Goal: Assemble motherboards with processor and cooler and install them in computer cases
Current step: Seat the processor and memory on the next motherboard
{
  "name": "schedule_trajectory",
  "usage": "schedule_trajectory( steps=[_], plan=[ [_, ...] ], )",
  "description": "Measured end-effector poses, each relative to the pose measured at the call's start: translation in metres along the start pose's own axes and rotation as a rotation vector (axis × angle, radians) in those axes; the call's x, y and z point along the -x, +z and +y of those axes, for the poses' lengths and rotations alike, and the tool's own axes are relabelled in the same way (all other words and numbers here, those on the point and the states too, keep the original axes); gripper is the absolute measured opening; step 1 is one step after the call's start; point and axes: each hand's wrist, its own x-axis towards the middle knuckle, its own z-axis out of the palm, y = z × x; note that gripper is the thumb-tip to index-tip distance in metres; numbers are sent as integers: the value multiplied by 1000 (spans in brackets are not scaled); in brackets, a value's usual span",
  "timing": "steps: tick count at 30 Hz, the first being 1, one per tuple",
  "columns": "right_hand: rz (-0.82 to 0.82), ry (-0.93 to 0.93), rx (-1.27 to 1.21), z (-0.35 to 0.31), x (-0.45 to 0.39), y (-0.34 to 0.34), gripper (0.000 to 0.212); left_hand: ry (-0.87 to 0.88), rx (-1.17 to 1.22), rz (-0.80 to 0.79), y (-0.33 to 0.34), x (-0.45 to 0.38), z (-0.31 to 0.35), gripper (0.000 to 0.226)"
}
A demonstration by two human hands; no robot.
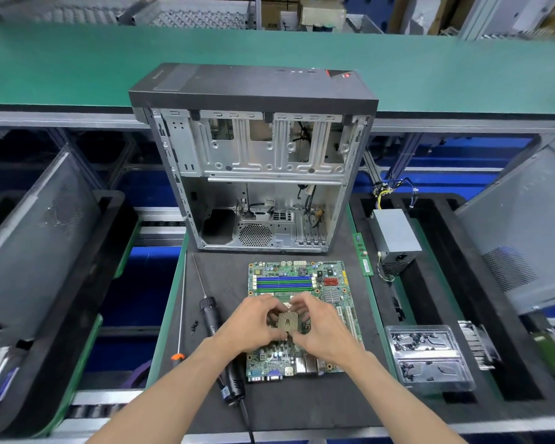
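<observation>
The fingers (271, 310) of the left hand (250, 328) and those of the right hand (321, 331) curl in from both sides and pinch the edges of the processor (287, 322), a small square chip whose gold contact face shows upward between them. It sits just above the socket area in the middle of the motherboard (302, 283); whether it already touches the socket cannot be told.

The step in hand looks like seating the processor. Done well, that means holding it by the edges only, matching its corner mark and notches to the socket, keeping it level and lowering it straight down with no sideways slide and no pressure, since the contacts bend easily. As held, the contact face looks up, so it probably needs turning over first.

The board lies flat on the dark worktop (302, 408), its port edge toward the person. An electric screwdriver (210, 315) lies just beside the board's left edge, near the left wrist, and a thin rod (182, 302) lies farther left. The open computer case (257, 174) stands behind the board, apart from it. To the right, a memory stick (362, 254), power supply (394, 238) and plastic parts tray (430, 357) stand well apart, leaving the right forearm room.
</observation>
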Motion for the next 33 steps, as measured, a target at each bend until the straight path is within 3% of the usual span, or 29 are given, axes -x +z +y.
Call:
schedule_trajectory(
  steps=[7, 10, 12, 14, 18, 23, 27, 31, 33],
  plan=[
    [14, -90, 55, -6, 1, 0, 50, -26, -40, -47, -2, -4, 3, 48],
    [22, -82, 17, -6, -1, -2, 41, -69, 152, -63, -3, -2, 0, 40],
    [55, -74, -35, -7, -1, -2, 23, -116, 287, -119, -7, -1, -2, 30],
    [103, -27, -134, -10, -2, -1, 7, -157, 343, -187, -11, -2, -6, 18],
    [133, 170, -307, -14, -7, -1, 6, -254, 603, -292, -13, -4, -9, 20],
    [100, 286, -446, -17, -9, -2, 10, -285, 661, -359, -13, -4, -8, 28],
    [57, 273, -345, -16, -12, -2, 15, -341, 647, -243, -16, -6, -4, 24],
    [40, 263, -399, -14, -12, -4, 19, -366, 649, -99, -14, -8, -1, 9],
    [35, 273, -439, -12, -12, -4, 22, -349, 636, -93, -13, -8, -1, 17]
  ],
)
